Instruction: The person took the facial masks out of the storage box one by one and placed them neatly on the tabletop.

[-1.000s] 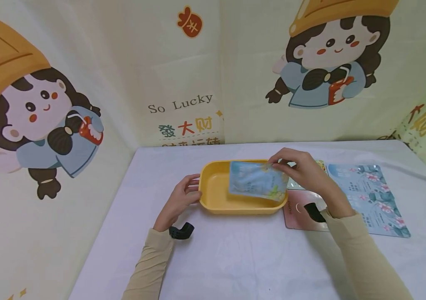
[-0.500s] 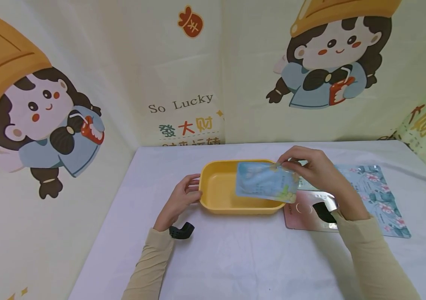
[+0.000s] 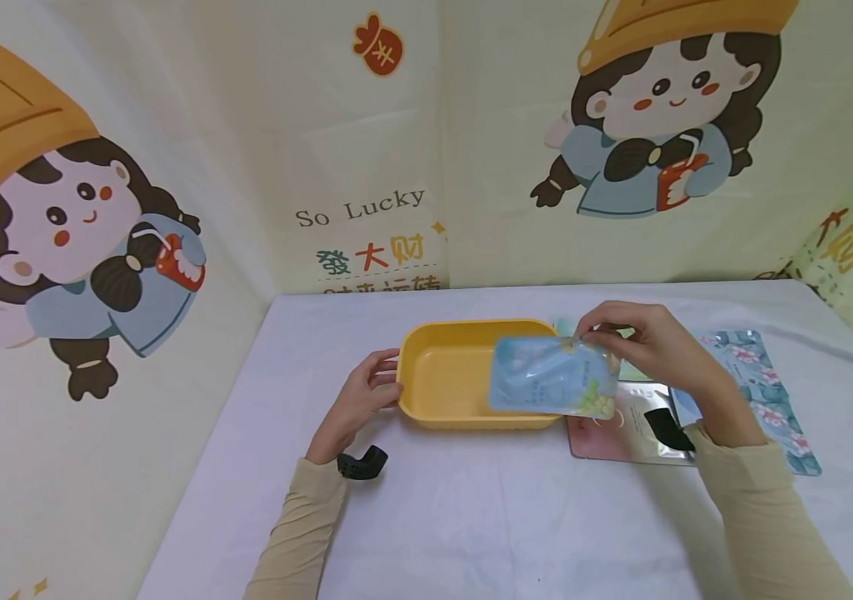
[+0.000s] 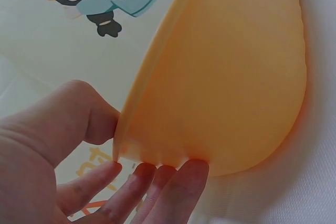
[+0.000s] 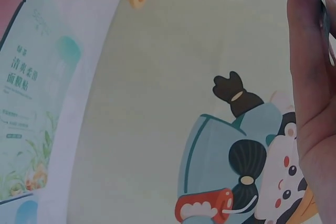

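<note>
My right hand (image 3: 640, 337) pinches a light blue face mask sachet (image 3: 539, 379) by its upper edge, near the right corner. It hangs over the right end of a yellow plastic tray (image 3: 426, 417), partly past the rim. At the tray's left end, my left hand (image 3: 359, 396) holds the wall. Up close in the left wrist view, the thumb and fingertips (image 4: 193, 169) meet the tray's rim and outer side (image 4: 231, 87). In the right wrist view, the right hand (image 5: 315, 82) shows only at the edge, with its grip mostly cut off.
Right of the tray lie a pink and silver face mask sachet (image 3: 591, 437), a pale green one (image 5: 26, 98) and blue floral sachets (image 3: 764, 383). A white cloth (image 3: 456, 517) covers the table. Printed cartoon curtains (image 3: 486, 167) stand behind and at the sides.
My right hand has carried the blue sachet rightward and slightly toward me, from over the tray to partly past its right end. The left hand and tray stay in place.
</note>
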The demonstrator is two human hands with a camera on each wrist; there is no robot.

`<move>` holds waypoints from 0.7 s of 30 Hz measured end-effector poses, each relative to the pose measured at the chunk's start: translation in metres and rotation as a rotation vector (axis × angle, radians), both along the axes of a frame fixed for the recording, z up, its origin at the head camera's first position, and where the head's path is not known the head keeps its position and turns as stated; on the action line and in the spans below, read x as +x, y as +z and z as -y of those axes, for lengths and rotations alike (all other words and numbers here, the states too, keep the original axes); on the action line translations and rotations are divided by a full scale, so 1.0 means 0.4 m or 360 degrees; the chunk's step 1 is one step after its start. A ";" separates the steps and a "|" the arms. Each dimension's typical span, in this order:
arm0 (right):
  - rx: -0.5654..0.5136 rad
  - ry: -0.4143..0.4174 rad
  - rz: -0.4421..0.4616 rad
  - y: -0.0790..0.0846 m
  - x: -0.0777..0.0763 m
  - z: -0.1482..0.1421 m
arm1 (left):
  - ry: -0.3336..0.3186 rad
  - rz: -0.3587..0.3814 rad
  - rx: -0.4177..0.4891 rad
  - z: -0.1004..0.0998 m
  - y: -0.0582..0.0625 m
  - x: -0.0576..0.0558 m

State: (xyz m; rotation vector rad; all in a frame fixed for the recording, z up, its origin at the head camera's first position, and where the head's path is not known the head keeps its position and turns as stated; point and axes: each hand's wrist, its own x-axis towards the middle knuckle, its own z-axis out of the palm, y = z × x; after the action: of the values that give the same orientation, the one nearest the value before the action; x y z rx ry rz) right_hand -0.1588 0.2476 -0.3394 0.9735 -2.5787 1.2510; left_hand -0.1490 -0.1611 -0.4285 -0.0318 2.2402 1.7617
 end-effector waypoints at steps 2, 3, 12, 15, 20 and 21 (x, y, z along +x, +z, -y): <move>0.0000 0.0025 0.0012 -0.003 0.000 -0.006 | -0.0002 0.0004 0.0008 0.001 0.000 0.001; -0.0002 0.0043 0.0011 -0.004 0.000 -0.009 | 0.0001 0.0008 0.0010 0.001 0.001 0.002; 0.0039 0.0071 0.0030 -0.012 0.011 -0.042 | 0.0002 0.0010 0.0029 0.000 -0.004 0.005; 0.0061 0.0066 0.0045 -0.018 0.010 -0.052 | 0.0006 0.0010 0.0033 -0.002 -0.007 0.005; 0.0084 0.0082 0.0053 -0.023 0.012 -0.068 | 0.0007 -0.0011 0.0052 -0.004 -0.007 0.007; 0.0083 0.0087 0.0058 -0.024 0.013 -0.071 | 0.0008 -0.0015 0.0051 -0.004 -0.008 0.008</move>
State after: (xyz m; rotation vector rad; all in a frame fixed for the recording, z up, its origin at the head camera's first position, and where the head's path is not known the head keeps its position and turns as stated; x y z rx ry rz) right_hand -0.1537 0.2758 -0.3489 1.0471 -2.6424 1.2314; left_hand -0.1459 -0.1593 -0.4316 -0.0223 2.2196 1.8037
